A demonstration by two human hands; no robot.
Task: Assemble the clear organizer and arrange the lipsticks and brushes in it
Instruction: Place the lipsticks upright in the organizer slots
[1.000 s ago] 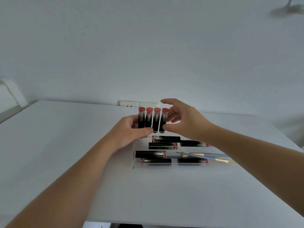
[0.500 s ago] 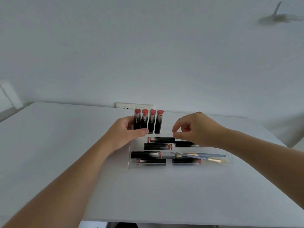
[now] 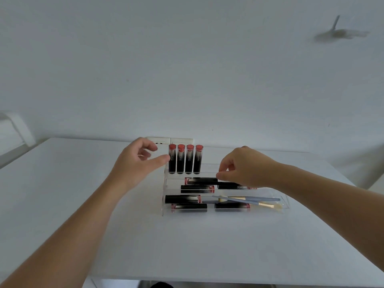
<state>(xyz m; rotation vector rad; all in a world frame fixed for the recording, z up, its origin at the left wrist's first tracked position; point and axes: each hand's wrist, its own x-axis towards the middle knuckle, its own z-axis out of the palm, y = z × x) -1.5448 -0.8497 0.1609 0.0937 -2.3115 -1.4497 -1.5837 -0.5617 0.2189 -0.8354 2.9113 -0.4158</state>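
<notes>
The clear stepped organizer sits mid-surface. Four black, red-capped lipsticks stand upright in its back row, at 3 o'clock from the left hand, whose released thumb touches the leftmost. The right hand pinches a lying lipstick. Lower tiers hold more lipsticks and brushes.

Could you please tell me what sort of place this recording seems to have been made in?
Probably a plain room in a home or small office, not a shop: a bare white table against a white wall, a wall socket at table height, and a ceiling fan overhead. A clear organizer with lipsticks sits on the table.
</notes>
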